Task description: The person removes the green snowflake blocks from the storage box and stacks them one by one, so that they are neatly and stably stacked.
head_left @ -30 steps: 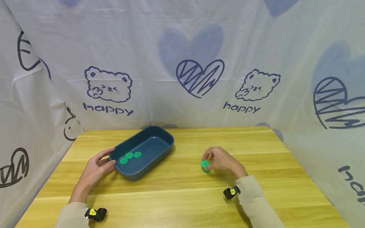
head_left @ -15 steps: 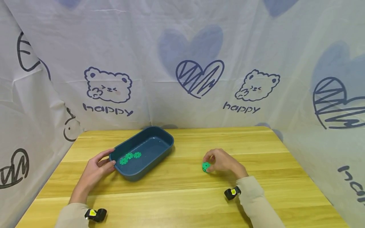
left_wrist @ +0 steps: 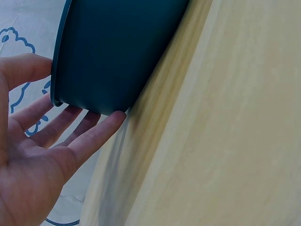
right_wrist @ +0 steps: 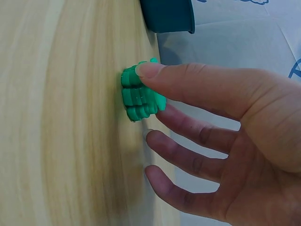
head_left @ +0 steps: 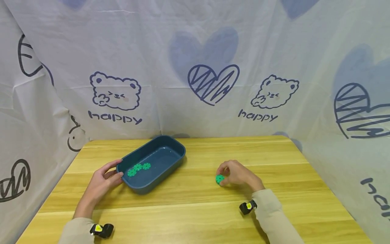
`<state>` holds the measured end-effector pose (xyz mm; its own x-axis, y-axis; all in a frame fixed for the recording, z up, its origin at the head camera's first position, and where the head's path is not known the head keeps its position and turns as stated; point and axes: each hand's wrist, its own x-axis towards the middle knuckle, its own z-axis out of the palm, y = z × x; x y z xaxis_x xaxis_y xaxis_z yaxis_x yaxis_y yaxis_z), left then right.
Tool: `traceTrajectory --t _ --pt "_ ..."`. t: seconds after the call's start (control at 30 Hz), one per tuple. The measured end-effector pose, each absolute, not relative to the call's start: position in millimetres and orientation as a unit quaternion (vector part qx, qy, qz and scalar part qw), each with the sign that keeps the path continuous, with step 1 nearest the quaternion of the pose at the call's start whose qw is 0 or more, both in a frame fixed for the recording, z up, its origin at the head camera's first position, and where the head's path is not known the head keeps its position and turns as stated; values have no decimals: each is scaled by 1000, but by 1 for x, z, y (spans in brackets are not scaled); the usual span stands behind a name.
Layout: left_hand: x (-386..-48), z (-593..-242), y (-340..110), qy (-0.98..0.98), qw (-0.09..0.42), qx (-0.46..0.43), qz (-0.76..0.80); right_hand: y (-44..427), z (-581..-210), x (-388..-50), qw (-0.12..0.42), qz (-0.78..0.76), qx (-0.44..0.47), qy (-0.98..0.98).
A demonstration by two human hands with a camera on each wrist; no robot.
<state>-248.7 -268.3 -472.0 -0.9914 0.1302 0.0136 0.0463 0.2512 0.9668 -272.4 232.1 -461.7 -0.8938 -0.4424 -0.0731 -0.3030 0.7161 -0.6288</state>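
My left hand (head_left: pixel 103 181) rests at the near-left end of a dark blue plastic bin (head_left: pixel 161 176). In the left wrist view its fairly straight fingers (left_wrist: pixel 96 136) touch the outer end wall, with the thumb at the rim. Several green snowflake discs (head_left: pixel 138 166) lie flat inside the bin toward that end. On the table to the right, my right hand (head_left: pixel 237 171) pinches a small stack of green snowflake discs (right_wrist: pixel 136 96) between thumb and index finger. The other fingers are bent loosely and hold nothing. Part of the stack is hidden by the thumb.
The wooden table (head_left: pixel 195 217) runs back to a white hanging cloth (head_left: pixel 164 98) printed with hearts and bears. More of this cloth hangs at both sides. A small black camera is strapped to each wrist.
The upper green disc at my right hand has come down and now lines up with the discs under it. My left hand and the bin have stayed in place.
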Motion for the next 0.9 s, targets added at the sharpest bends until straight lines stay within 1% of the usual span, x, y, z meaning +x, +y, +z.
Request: traceTrajectory --t 0.9 --pt "-249 -472 -268 790 35 57 609 230 -463 -272 103 -307 -188 927"
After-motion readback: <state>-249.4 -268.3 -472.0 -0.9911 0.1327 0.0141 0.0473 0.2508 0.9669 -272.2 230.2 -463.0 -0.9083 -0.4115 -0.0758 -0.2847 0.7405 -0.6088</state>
